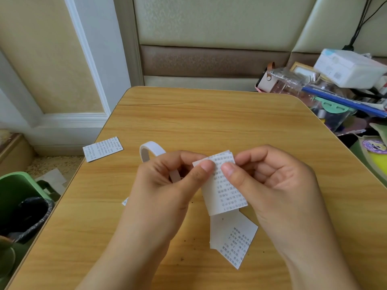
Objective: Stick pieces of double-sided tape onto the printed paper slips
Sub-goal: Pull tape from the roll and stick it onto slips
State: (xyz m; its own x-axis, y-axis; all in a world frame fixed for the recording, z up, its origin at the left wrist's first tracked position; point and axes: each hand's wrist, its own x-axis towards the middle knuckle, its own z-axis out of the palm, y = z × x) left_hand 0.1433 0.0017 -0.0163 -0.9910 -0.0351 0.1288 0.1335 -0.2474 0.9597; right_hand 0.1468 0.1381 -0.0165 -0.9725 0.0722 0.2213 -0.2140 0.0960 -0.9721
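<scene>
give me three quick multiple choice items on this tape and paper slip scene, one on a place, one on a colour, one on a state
1. Where does the lone printed slip lie?
A. by the table's left edge
B. inside the bin
C. under the right hand

2. What colour is the bin beside the table?
A. red
B. green
C. blue

3. What is happening to the held slip?
A. it lies flat, untouched
B. one hand crumples it
C. both hands pinch its top edge

Answers:
1 A, it sits apart near the left edge.
2 B, its rim is green.
3 C, the left hand and right hand meet thumb to thumb on the slip's top.
</scene>
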